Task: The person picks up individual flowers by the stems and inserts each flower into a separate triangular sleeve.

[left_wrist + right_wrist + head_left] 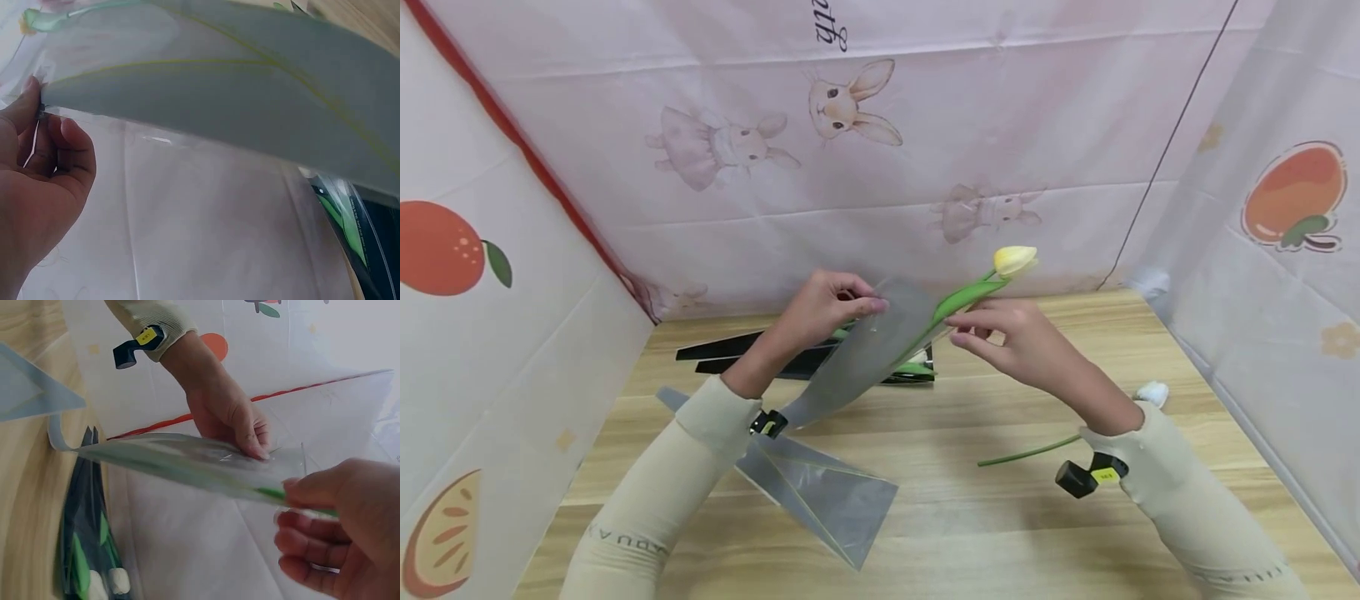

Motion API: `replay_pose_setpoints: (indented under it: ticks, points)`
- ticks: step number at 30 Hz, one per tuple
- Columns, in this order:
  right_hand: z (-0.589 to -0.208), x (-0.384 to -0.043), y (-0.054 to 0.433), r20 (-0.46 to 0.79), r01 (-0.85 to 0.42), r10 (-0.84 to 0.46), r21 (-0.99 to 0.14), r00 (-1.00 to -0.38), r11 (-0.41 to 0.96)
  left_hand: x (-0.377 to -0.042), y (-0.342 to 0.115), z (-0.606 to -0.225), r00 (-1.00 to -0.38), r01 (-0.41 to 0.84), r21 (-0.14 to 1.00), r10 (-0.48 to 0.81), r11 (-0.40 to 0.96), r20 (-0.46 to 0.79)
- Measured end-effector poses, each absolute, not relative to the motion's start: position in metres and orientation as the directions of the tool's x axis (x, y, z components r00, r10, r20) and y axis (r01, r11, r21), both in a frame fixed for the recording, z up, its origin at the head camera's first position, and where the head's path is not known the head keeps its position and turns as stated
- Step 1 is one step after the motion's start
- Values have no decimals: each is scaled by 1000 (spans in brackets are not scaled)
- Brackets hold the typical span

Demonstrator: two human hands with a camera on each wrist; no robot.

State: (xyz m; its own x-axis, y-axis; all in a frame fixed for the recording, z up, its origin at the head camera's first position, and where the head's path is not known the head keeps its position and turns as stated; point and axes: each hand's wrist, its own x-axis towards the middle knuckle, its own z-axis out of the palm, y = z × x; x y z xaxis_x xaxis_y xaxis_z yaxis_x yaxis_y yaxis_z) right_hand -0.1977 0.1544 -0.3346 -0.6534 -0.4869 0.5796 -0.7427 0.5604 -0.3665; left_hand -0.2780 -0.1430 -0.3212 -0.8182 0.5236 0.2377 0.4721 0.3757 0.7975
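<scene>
The sleeve (868,358) is a cone of grey, see-through film marked with thin yellow lines; it is raised on a slant, narrow end low, wide mouth uppermost. The tulip (964,298) has a closed pale-yellow bloom, a green stem and a long green leaf. It leans along the sleeve's slant, its bloom beyond the sleeve's mouth, its lower stem showing dulled through the sleeve's film.
</scene>
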Motion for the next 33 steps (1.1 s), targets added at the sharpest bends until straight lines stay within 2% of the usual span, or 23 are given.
replay_pose_setpoints:
  ticks: [6, 10, 27, 33]
  points:
    - [-345, -199, 161, 709, -816, -442, -341, -549, 467, -278, -141, -319, -805, 493, 790, 534, 365, 257]
    - [-350, -199, 162, 744, -824, -402, -349, -533, 445, -277, -141, -319, -799, 501, 790, 540, 354, 265]
    - [-375, -195, 176, 718, -804, -377, -452, -585, 387, -273, -141, -317, -771, 552, 741, 572, 383, 279]
    - [-384, -196, 189, 634, -664, -272, -533, -724, 524, -273, -142, -319, -765, 557, 739, 580, 380, 278]
